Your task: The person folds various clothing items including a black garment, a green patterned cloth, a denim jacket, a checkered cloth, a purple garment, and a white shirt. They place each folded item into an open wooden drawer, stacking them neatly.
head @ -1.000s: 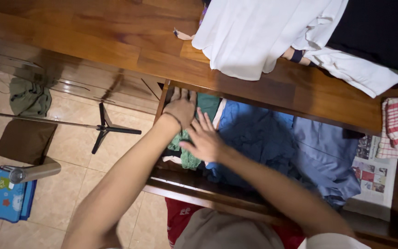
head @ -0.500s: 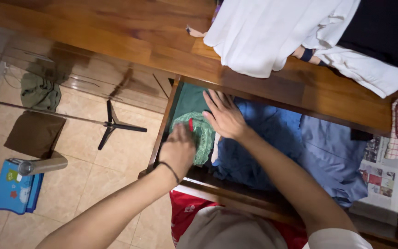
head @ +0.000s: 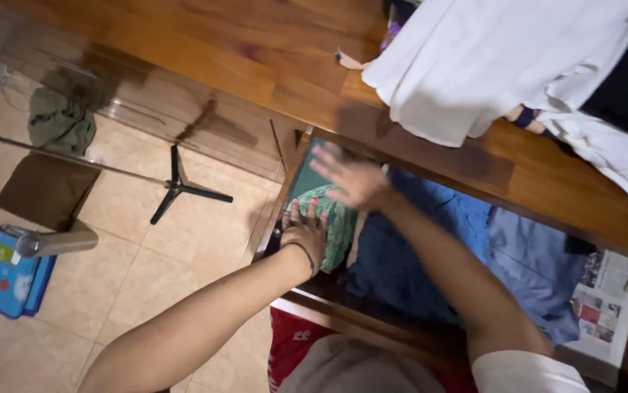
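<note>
The open drawer (head: 285, 218) was packed with green cloth (head: 332, 218) and blue clothes (head: 430, 240), the tabletop (head: 430, 156) overhanging its back, leaving only narrow room above.

Left hand (head: 303, 231) lies flat, palm down, on the near end of a light green lacy garment (head: 332, 218) in the open wooden drawer (head: 343, 306); a dark band circles that wrist; right hand (head: 352, 178) (blurred) spreads over a darker green folded cloth (head: 305, 178) at the drawer's far end; blue clothes (head: 430, 233) fill the drawer beside them; white shirt (head: 474, 65) lies on the wooden top (head: 255, 58) above; on the tiled floor (head: 183, 255), a black stand base (head: 179, 188), a metal flask (head: 44, 241) on a blue pouch (head: 1, 273).
</note>
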